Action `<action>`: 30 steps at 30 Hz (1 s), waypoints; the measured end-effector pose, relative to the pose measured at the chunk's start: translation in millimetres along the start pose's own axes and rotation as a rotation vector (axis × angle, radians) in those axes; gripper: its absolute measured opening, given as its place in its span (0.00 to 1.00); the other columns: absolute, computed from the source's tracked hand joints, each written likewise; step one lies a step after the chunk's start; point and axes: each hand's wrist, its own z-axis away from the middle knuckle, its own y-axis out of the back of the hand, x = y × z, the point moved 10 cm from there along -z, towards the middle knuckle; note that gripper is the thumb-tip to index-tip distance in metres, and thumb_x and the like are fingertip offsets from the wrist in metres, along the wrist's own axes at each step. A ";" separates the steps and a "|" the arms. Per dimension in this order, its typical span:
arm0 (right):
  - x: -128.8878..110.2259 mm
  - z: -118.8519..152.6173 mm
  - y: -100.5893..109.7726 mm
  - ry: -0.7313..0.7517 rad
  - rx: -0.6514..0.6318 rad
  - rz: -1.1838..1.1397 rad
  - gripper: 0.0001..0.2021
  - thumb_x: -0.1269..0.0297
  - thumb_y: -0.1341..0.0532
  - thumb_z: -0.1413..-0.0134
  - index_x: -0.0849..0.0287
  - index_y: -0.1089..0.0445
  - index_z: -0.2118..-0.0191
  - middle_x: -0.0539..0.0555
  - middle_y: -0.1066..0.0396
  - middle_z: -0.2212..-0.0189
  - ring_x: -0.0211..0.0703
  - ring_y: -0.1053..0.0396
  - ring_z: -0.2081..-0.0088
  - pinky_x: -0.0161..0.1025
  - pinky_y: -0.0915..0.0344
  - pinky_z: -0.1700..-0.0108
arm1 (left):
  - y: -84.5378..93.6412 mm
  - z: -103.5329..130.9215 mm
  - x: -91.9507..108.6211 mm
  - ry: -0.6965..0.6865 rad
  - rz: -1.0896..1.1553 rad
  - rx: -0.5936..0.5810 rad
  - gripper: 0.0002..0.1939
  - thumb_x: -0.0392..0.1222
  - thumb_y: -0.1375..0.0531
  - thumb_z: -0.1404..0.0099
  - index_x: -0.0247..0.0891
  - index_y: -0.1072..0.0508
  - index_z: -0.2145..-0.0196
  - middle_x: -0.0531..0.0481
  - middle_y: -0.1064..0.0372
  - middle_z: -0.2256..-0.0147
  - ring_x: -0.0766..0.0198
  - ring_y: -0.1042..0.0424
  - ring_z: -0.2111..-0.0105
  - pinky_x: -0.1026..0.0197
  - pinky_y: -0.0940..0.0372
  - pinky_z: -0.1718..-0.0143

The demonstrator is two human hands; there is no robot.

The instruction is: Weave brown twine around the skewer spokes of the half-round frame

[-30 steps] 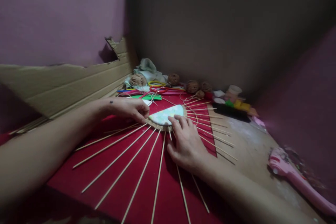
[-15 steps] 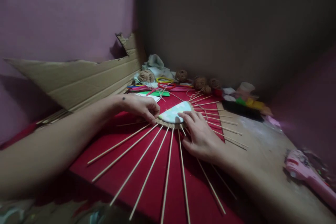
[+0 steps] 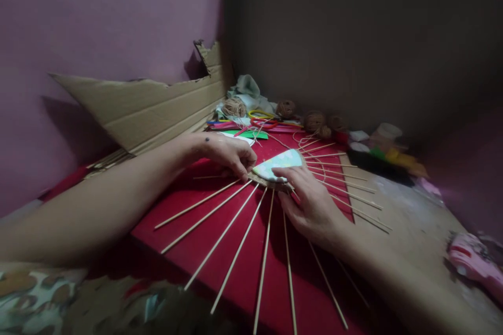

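Observation:
A half-round piece with a pale green and white patterned face (image 3: pixel 280 163) lies on the red surface (image 3: pixel 231 251), a braided twine band along its curved edge. Several thin wooden sticks (image 3: pixel 225 238) fan out from under it. My left hand (image 3: pixel 232 154) pinches the left corner of the piece at the twine edge, thumb and fingers together. Across the right part of the piece, my right hand (image 3: pixel 310 199) rests with its fingers on the patterned face and its thumb below the curved edge.
Cardboard (image 3: pixel 157 107) leans on the wall at the left. Twine balls (image 3: pixel 314 120), coloured strips (image 3: pixel 247 133) and crumpled cloth (image 3: pixel 249 94) lie at the back. A pink glue gun (image 3: pixel 475 261) is at the right, with a black tray (image 3: pixel 379 165) behind it.
The view has shifted, so the scene sits further right in the picture. Both hands remain at the piece; the right fingers are closer to its lower edge.

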 end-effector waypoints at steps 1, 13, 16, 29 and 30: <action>0.0 -1.7 -0.6 0.000 0.000 -0.039 0.17 0.75 0.47 0.47 0.62 0.36 0.50 0.61 0.29 0.57 0.48 0.32 0.55 0.48 0.33 0.54 | -0.6 0.6 -1.3 0.006 0.022 -0.010 0.09 0.44 0.39 0.44 0.36 0.33 0.70 0.55 0.33 0.78 0.69 0.35 0.81 0.68 0.41 0.81; 14.4 -8.7 -13.0 -0.092 -0.085 -0.004 0.25 0.78 0.49 0.53 0.63 0.38 0.46 0.61 0.28 0.57 0.47 0.31 0.56 0.47 0.33 0.53 | 5.3 13.7 -12.1 0.118 0.037 -0.001 0.06 0.38 0.39 0.45 0.36 0.34 0.71 0.55 0.33 0.79 0.67 0.31 0.81 0.66 0.35 0.79; 7.2 -18.0 -18.7 -0.074 -0.129 0.068 0.21 0.78 0.50 0.50 0.64 0.34 0.50 0.62 0.28 0.59 0.47 0.31 0.58 0.47 0.33 0.56 | 4.0 10.0 -12.5 0.103 0.040 0.000 0.06 0.37 0.39 0.45 0.36 0.35 0.73 0.56 0.34 0.81 0.67 0.31 0.81 0.67 0.35 0.80; -7.1 -17.1 -35.3 0.137 0.013 -0.004 0.17 0.80 0.48 0.48 0.65 0.30 0.55 0.58 0.29 0.65 0.46 0.36 0.62 0.42 0.36 0.60 | 2.2 23.7 14.4 -0.024 -0.367 0.087 0.03 0.32 0.41 0.45 0.35 0.27 0.73 0.56 0.33 0.80 0.71 0.37 0.78 0.70 0.44 0.75; -9.3 -16.9 -35.8 0.150 0.000 0.015 0.16 0.79 0.48 0.47 0.65 0.29 0.55 0.59 0.29 0.65 0.46 0.37 0.63 0.42 0.36 0.61 | 1.1 27.0 16.1 -0.047 -0.402 0.118 0.04 0.32 0.41 0.45 0.36 0.26 0.74 0.56 0.33 0.79 0.71 0.38 0.77 0.70 0.45 0.75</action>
